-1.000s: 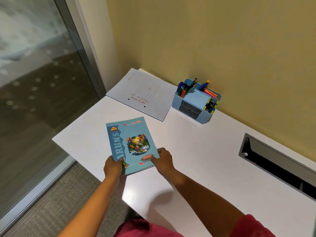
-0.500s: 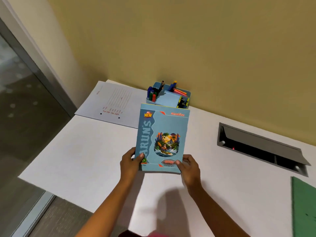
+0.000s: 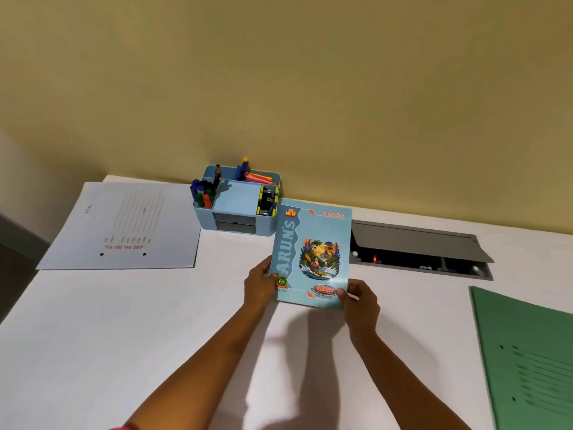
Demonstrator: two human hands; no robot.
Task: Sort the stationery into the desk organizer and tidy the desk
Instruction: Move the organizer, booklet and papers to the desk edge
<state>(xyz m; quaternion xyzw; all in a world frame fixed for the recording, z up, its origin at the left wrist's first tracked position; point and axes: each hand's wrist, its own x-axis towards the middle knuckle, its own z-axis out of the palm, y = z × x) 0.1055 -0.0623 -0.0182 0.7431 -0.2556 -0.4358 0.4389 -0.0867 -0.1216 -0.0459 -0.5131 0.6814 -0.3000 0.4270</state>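
Both hands grip the blue notebook (image 3: 311, 254) by its near corners: the left hand (image 3: 259, 287) is closed on the near-left corner with the thumb over the cover, and the right hand (image 3: 361, 301) pinches the near-right corner. A second ago the notebook lay flat near the left front edge of the counter (image 3: 155, 321); half a second ago it was lifted and tilted up in front of the desk organizer (image 3: 237, 201). Now it has travelled further right and far, so that its far-left corner stands just beside the organizer's right wall and its right edge overlaps the open cable hatch (image 3: 418, 248) in this view. Its shadow on the counter below suggests that it is held off the surface, tilted.

The organizer already carries markers (image 3: 203, 193) in its left cup and pens and orange pieces in the far compartments, so the loose stationery looks sorted; what remains is tidying flat items. The white sheet (image 3: 124, 228) lies to the far left, and a green file (image 3: 527, 361) lies at the right edge. The notebook probably goes down beside the organizer, clear of the hatch opening, where it could otherwise tip in.
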